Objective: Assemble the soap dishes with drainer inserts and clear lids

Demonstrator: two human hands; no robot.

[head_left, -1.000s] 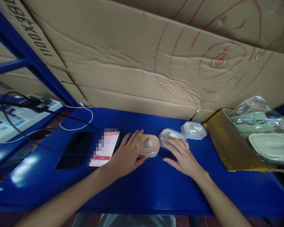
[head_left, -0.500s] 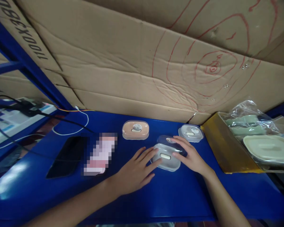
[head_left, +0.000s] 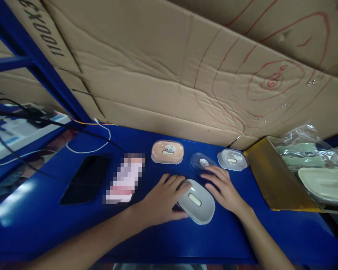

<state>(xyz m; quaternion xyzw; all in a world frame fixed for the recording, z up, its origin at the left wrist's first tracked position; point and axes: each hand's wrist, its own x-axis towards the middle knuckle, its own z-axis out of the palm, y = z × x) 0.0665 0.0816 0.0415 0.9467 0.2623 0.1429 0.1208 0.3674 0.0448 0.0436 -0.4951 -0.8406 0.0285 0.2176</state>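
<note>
Left hand (head_left: 165,198): fingers closed on the left end of a gray box (head_left: 201,212), thumb low at the near side; box tilted, over the near-middle of the table (head_left: 157,242). Right hand (head_left: 227,189): fingers loosely spread, thumb apart, fingertips at the clear cover (head_left: 196,162); can't tell if touching. Peach box (head_left: 167,153) sits left of the cover, second gray box (head_left: 232,160) right of it.

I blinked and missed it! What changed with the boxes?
The left hand let go of the peach box, now further back, and holds a gray box, drawn nearer and tilted. Its clear cover came off and lies behind it. The other gray box stayed put.
</note>
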